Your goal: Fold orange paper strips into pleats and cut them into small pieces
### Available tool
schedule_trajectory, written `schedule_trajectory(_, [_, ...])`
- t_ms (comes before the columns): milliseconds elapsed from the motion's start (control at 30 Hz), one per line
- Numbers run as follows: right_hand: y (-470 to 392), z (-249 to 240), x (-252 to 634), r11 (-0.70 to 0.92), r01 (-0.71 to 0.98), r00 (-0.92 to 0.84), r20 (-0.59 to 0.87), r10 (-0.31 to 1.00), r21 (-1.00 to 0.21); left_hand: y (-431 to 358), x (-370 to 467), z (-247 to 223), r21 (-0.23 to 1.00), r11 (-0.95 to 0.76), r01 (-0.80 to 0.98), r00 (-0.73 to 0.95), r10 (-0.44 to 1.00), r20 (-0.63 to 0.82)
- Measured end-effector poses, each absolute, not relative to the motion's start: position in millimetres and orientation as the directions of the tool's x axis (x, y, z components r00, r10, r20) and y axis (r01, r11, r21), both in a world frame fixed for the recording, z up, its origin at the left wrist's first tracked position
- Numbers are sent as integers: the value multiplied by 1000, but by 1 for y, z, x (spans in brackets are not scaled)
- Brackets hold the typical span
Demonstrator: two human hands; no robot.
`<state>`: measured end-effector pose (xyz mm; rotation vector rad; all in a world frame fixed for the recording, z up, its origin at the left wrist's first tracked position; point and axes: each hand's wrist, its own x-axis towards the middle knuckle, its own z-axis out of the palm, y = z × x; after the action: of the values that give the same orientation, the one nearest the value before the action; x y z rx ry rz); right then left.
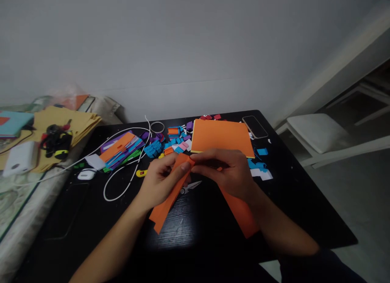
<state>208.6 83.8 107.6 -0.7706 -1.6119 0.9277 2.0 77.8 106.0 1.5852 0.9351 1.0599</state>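
While the left hand [160, 178] clamps a layered orange strip [168, 206] between its thumb and fingers, the right hand [233, 169] pinches the upper end of that same strip with thumb and forefinger, so the hands meet at the paper in the head view. From there the strip slants down toward the wearer, beneath the left hand, its lower ends slightly staggered. A second orange piece [239, 213] slopes out from under the right hand; whether the hand holds it, I cannot tell.

Below the meeting fingers, scissors [191, 186] lie on the black worktop [286, 206], their handles hidden by the left hand. Just beyond the right hand rests a stack of orange sheets [224, 137], with a phone [255, 126] farther out to its right. Small blue bundles [154, 148] sit beyond the left hand, near a grey ring [157, 127].

Left of the left hand come a yellow tool [141, 173], a looped white cable [113, 199], a fanned pile of coloured strips [122, 149] and a small white case [87, 174]. Well apart on the far left, a black-and-yellow object [59, 143] lies over tan envelopes [77, 119]; any lettering there is too small to read.
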Motion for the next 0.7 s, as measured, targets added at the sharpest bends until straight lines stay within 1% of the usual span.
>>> schedule_trajectory(167, [84, 108, 210, 494, -28, -230, 486, 843, -869, 77, 2, 107, 953, -283, 107, 316, 919, 237])
schedule_trajectory(400, [85, 108, 209, 516, -33, -234, 508, 829, -856, 76, 3, 106, 986, -162, -45, 320, 933, 168])
schedule_trajectory(533, [84, 109, 209, 475, -58, -253, 473, 844, -878, 76, 3, 108, 987, -155, -48, 309, 937, 162])
schedule_trajectory(700, [83, 111, 212, 493, -6, -251, 479, 841, -870, 75, 3, 109, 984, -175, -31, 314, 933, 176])
